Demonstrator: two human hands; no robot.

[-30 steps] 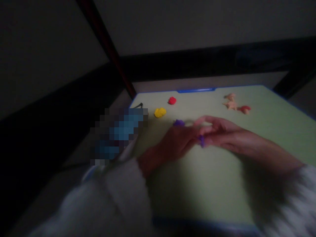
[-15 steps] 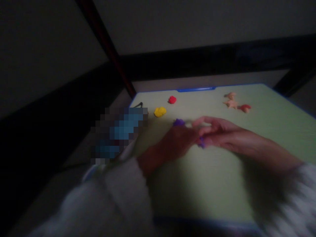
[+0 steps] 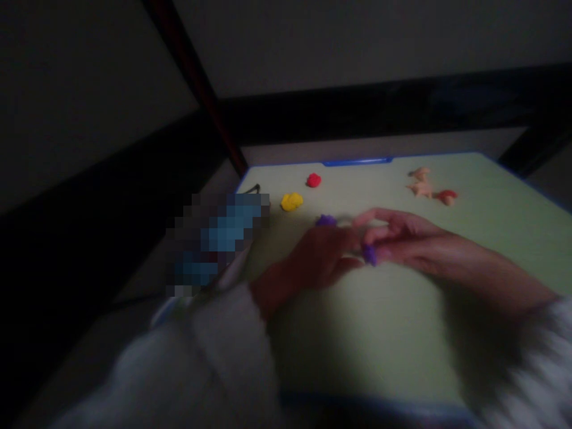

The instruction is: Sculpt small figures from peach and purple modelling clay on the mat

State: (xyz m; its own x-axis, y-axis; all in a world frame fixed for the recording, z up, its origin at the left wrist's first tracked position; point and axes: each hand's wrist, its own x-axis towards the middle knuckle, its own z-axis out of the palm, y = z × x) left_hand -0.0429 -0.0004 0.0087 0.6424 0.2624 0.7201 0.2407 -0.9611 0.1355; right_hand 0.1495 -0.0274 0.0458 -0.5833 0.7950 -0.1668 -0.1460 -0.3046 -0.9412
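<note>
Between the thumb and fingers of my right hand [image 3: 402, 238] is a small purple piece of modelling clay [image 3: 370, 254], raised over the board. My left hand [image 3: 319, 253] is just left of it, thumb and fingers apart, with nothing visible between them. Whether a left fingertip touches the piece is hard to tell in the dim, blurred picture. Beyond the left knuckles lies a larger purple lump [image 3: 326, 220], partly hidden by that hand. Farther back are a yellow lump [image 3: 292, 201] and a red lump [image 3: 314, 180] of clay.
Both hands work above a pale board [image 3: 379, 345] with a blue rim. At its far right lie two peach-coloured shapes, one a star [image 3: 421, 189], and a red-capped mushroom shape [image 3: 447, 196]. A pixelated blue area [image 3: 230, 229] borders the left edge. Dark walls stand behind.
My left thumb and fingers have parted from around the small purple piece, which now shows more fully in my right fingers. The view has shifted slightly.
</note>
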